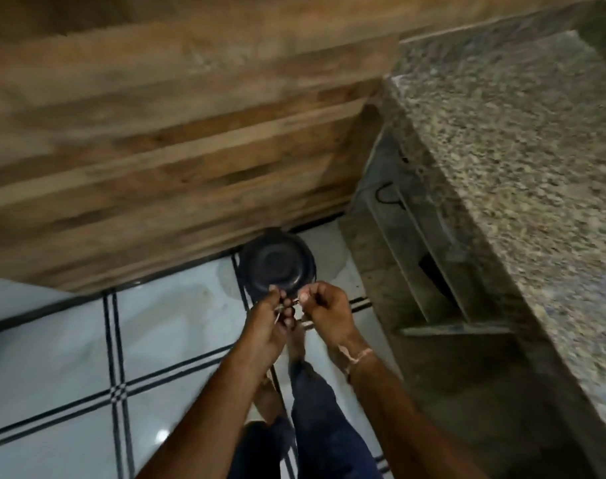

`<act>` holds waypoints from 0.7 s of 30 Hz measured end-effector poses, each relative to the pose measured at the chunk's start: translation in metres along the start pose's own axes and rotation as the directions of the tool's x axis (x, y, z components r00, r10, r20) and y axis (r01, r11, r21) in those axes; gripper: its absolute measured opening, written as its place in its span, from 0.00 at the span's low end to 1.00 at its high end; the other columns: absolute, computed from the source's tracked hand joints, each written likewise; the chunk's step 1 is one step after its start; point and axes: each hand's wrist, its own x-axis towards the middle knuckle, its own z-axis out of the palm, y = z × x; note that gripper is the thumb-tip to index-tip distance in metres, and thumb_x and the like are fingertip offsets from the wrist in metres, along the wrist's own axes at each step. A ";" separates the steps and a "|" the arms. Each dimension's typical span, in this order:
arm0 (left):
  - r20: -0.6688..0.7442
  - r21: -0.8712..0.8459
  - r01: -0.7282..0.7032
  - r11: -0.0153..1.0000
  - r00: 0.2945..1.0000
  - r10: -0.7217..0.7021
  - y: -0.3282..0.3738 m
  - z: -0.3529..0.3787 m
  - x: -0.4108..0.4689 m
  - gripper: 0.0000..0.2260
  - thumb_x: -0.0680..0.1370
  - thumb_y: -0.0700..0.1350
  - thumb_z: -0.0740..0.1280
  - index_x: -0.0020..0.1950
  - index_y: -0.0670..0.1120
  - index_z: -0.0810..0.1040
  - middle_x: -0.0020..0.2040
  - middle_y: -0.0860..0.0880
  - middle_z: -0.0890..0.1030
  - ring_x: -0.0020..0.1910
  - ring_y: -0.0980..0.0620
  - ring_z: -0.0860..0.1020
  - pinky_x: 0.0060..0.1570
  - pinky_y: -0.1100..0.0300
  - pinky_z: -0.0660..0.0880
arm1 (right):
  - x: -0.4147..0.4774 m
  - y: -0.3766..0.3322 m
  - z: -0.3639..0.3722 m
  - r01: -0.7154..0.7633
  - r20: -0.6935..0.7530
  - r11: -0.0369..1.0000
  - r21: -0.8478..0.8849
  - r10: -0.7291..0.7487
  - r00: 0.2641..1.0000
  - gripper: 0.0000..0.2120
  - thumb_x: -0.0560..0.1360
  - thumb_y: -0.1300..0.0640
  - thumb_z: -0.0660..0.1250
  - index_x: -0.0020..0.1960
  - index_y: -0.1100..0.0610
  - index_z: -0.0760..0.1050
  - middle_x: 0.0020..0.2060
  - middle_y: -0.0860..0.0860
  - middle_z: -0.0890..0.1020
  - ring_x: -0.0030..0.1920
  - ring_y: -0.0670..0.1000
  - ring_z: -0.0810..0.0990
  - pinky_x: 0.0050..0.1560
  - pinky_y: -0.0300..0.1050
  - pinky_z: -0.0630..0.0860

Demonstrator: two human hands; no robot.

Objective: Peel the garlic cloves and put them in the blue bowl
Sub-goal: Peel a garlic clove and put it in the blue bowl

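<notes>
The 2 hands, left hand (268,321) and right hand (324,311), pinch a small garlic clove (292,303) between their fingertips, directly above the dark bowl (277,262) lying just beyond them.

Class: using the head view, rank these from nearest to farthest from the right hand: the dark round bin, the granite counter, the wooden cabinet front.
From the right hand:
1. Dark round bin, just beyond the hands on the floor.
2. Wooden cabinet front, behind the bin.
3. Granite counter, off to the right.
</notes>
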 end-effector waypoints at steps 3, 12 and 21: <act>-0.071 -0.044 0.023 0.999 0.997 -0.027 0.019 -0.027 0.036 0.14 0.86 0.47 0.62 0.42 0.44 0.74 0.30 0.49 0.75 0.24 0.57 0.71 0.22 0.66 0.66 | 0.032 0.009 0.026 -0.066 -0.010 0.998 0.000 0.066 0.998 0.11 0.81 0.69 0.66 0.42 0.59 0.79 0.33 0.51 0.79 0.36 0.50 0.77 0.41 0.47 0.79; -0.229 -0.164 0.171 0.971 0.951 -0.206 0.016 -0.068 0.187 0.14 0.87 0.45 0.61 0.41 0.45 0.74 0.29 0.50 0.74 0.23 0.58 0.70 0.21 0.67 0.66 | 0.151 0.092 0.074 -0.348 0.011 0.936 0.048 0.348 0.937 0.05 0.76 0.69 0.66 0.43 0.65 0.79 0.35 0.60 0.77 0.39 0.58 0.75 0.43 0.52 0.76; -0.176 -0.266 0.157 0.951 0.962 -0.208 -0.029 -0.078 0.384 0.18 0.88 0.49 0.60 0.74 0.41 0.71 0.64 0.39 0.80 0.47 0.49 0.80 0.39 0.67 0.81 | 0.325 0.221 0.101 -0.552 -0.053 0.774 0.311 0.594 0.803 0.10 0.82 0.72 0.59 0.53 0.65 0.79 0.43 0.58 0.80 0.40 0.53 0.79 0.33 0.40 0.81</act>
